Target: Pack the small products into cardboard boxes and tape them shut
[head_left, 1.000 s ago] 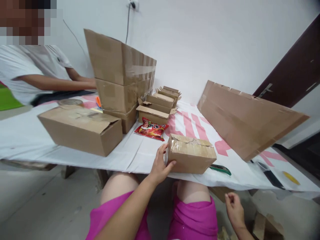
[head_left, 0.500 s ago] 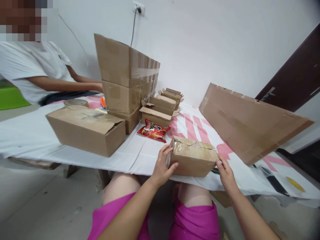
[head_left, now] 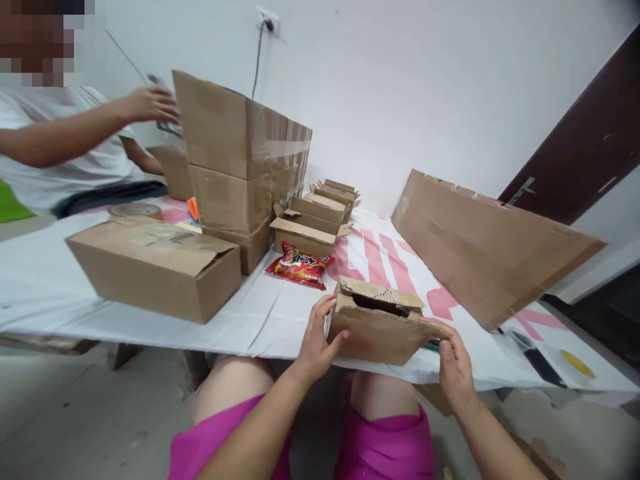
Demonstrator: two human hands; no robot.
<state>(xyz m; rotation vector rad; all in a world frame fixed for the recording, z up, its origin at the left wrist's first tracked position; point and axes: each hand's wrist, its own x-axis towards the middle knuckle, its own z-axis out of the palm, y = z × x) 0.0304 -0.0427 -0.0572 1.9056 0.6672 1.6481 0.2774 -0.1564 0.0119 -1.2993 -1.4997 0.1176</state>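
A small cardboard box (head_left: 375, 333) sits at the table's front edge, a dark gap showing between its top flaps. My left hand (head_left: 320, 343) grips its left end, thumb on the front side and fingers on the end. At the right corner, my right hand (head_left: 453, 360) has its fingers on the front flap (head_left: 390, 317), which is pulled toward me. What lies inside the box is hidden. Just behind it is a red snack packet (head_left: 301, 265) with printed writing. To the left stands a larger closed cardboard box (head_left: 150, 270).
Taped boxes (head_left: 220, 160) form a tall stack, with open boxes (head_left: 305, 237) behind the packet. A large cardboard sheet (head_left: 490, 247) leans at right. A tape roll (head_left: 135, 211) lies left. A co-worker's hand (head_left: 150, 105) holds a greyish tool beside the stack.
The box's top has gone from closed to partly open, its front flap pulled out by my right hand. The co-worker's arm has risen, and another box now shows beside the stack.
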